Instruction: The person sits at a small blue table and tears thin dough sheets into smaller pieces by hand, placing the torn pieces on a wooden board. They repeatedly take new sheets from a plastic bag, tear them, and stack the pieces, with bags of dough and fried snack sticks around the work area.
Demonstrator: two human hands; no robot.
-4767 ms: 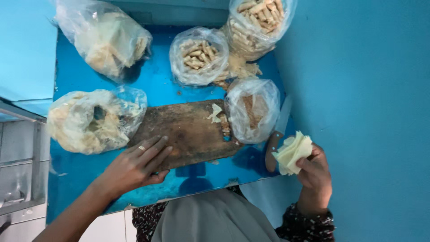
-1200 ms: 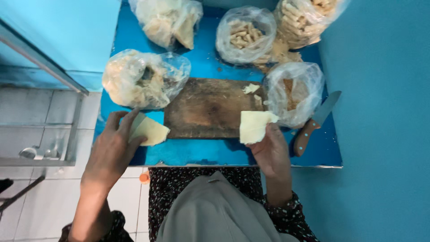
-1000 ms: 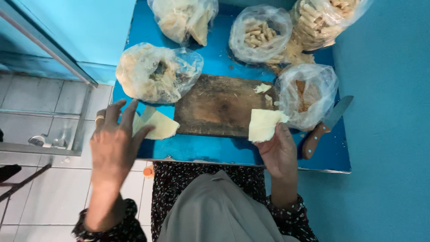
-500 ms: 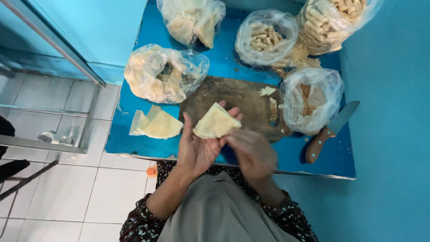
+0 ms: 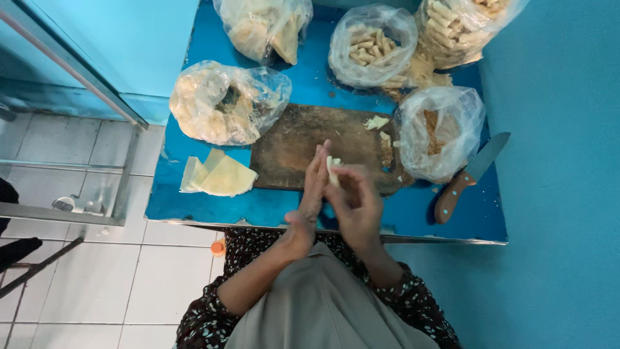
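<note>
Seen from the head camera, the left hand point(image 5: 313, 187) and right hand point(image 5: 354, 203) are pressed together around a pale wrapper piece point(image 5: 333, 169), held above the wooden board point(image 5: 303, 145). Rolling it well probably calls for even palm pressure and staying over the board. More wrappers point(image 5: 219, 176) lie on the blue surface point(image 5: 413, 213).

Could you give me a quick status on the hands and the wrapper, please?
Left hand and right hand pressed around a pale wrapper above the cutting board. Spare wrappers to the left. Nothing in the way.
</note>
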